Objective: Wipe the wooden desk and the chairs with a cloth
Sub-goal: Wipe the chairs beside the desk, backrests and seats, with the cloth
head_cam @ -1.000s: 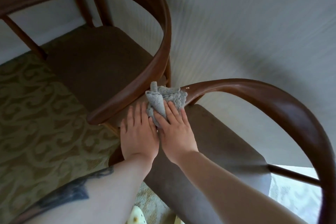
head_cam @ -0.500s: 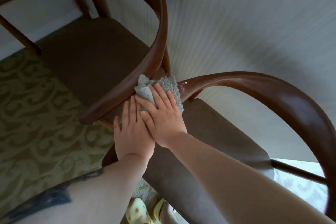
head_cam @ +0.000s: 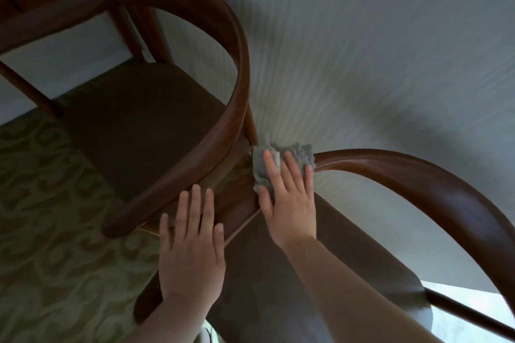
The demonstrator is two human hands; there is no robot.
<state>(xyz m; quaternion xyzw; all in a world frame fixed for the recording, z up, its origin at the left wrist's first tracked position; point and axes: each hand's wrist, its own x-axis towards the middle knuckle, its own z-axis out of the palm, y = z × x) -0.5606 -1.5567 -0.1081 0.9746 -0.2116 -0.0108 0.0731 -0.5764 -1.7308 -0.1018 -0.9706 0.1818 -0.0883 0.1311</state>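
Observation:
Two dark wooden chairs with curved backrests and brown padded seats stand side by side against a pale wall. My right hand (head_cam: 289, 203) presses a crumpled grey cloth (head_cam: 299, 154) with straight fingers onto the near chair's (head_cam: 412, 175) armrest, close to where the rail begins. My left hand (head_cam: 192, 245) lies flat, fingers straight, on the same armrest's lower end, just below the tip of the far chair's (head_cam: 217, 44) rail. The desk is out of sight.
A green patterned carpet (head_cam: 55, 231) covers the floor at the left. The pale striped wall (head_cam: 362, 50) runs close behind both chairs. A bright patch of floor (head_cam: 473, 298) shows under the near chair's rail at the lower right.
My right hand has slid the cloth up and to the right along the armrest, away from my left hand. The two hands, overlapping before, now lie apart.

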